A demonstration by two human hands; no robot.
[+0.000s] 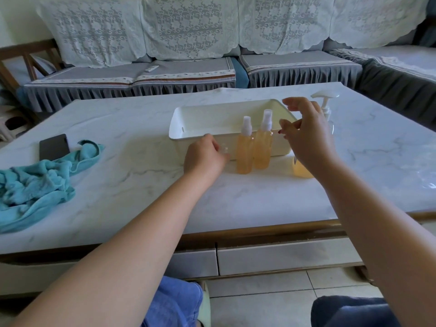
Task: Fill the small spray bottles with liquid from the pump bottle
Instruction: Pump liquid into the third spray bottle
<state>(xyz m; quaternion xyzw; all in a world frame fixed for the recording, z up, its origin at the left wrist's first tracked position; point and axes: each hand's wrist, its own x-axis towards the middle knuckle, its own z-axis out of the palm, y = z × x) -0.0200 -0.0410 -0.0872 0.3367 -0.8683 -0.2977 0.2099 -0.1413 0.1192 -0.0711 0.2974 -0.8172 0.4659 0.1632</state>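
Two spray bottles stand filled; we handle a small clear piece at the tray.

Our left hand [204, 154] curls round a small clear item, unidentifiable; our right hand [304, 135] hovers relaxed, holding nothing. Both bottles [245, 147] stand capped before the tray [186, 119]; the pump bottle [326, 107] sits behind the right hand. We keep the bottles upright and move without knocking them. No label or writing is legible.
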